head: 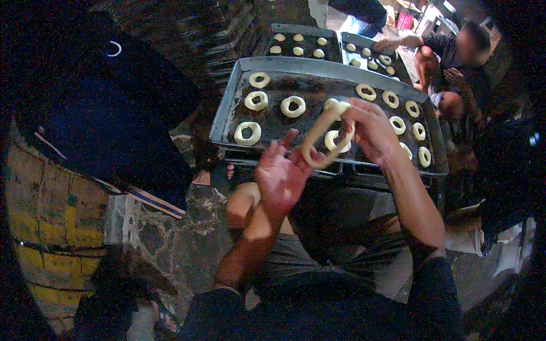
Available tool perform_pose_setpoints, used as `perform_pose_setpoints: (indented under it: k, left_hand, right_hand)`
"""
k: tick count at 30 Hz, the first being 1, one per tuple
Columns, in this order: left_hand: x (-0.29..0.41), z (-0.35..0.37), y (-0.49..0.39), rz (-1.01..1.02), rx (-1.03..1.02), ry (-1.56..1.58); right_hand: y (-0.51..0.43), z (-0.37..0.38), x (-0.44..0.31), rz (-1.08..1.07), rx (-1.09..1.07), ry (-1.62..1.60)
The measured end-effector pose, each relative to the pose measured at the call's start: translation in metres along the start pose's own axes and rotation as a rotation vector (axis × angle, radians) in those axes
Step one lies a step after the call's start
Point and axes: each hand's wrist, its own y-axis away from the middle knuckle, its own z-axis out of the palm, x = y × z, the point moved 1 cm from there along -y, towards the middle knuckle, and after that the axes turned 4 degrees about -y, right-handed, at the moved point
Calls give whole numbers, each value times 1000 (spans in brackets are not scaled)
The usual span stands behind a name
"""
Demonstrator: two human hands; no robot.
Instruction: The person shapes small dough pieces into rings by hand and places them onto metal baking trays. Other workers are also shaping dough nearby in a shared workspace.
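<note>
A large metal baking tray point(294, 132) lies before me with pale dough rings on it, among them one ring point(293, 106) left of the middle and another point(247, 134) near its front left corner. My right hand point(371, 123) grips a stretched loop of dough point(315, 132), blurred by motion, above the tray. The loop hangs down to my left hand point(286, 170), which is palm up, its fingers apart, by the loop's lower end; whether it grips the dough I cannot tell. Behind the loop lies a further dough ring point(332, 141), partly covered.
Beyond the large tray stand two smaller trays point(305, 29) with dough pieces point(298, 51). A co-worker point(452, 55) sits at the upper right, one hand point(390, 43) over the right one. Dark fabric point(111, 111) fills the left side, and other people sit or crouch close by.
</note>
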Motion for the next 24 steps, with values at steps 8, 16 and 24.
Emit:
perform_pose_setpoints:
  k: [8,16,24]
  left_hand:
    - [27,-37,28,204,141,-586]
    - [6,-25,76,283,289,-680]
    - [-39,-14,121,185,289,-998]
  right_hand:
    - [-123,-24,79,-166,59,962]
    - [-121,-5,131,-121,-39,945]
    - [81,-5,79,-377,58,994]
